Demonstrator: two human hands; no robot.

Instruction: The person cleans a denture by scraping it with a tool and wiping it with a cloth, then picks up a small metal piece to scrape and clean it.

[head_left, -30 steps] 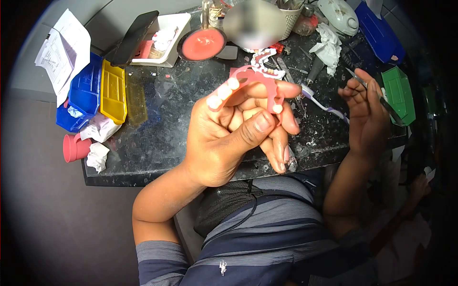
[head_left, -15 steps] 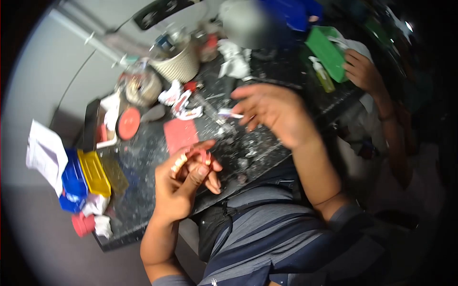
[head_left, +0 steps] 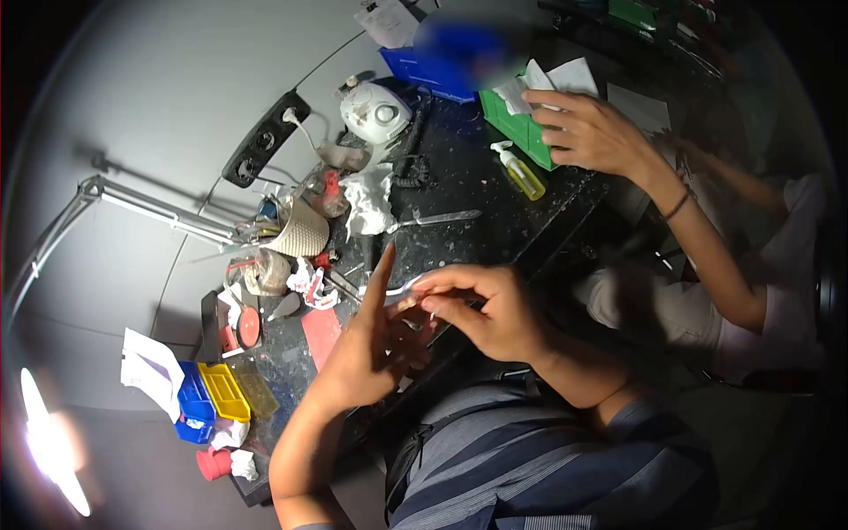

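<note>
Between my two hands is a pink denture with pale teeth [head_left: 407,304], partly covered by fingers. My left hand [head_left: 358,360] is closed round it from the left, with the index finger pointing straight up. From the other side my right hand [head_left: 496,316] meets it, thumb and index finger pinched together at its edge. A flat pink sheet [head_left: 320,334] lies on the dark table just left of my left hand. Behind the hands lie a thin metal tool [head_left: 343,287] and crumpled white and red paper [head_left: 311,284].
A co-worker's hand [head_left: 587,132] reaches over a green bin [head_left: 517,128] with papers, near a yellow pump bottle [head_left: 521,172]. A spatula [head_left: 439,217], white cloth [head_left: 369,199] and woven pot [head_left: 303,231] stand farther back. Blue [head_left: 194,402] and yellow bins [head_left: 224,391] sit left.
My right hand, spread in the air before, has come down to the denture and pinches it. My left index finger is now raised. The camera view has shifted and turned.
</note>
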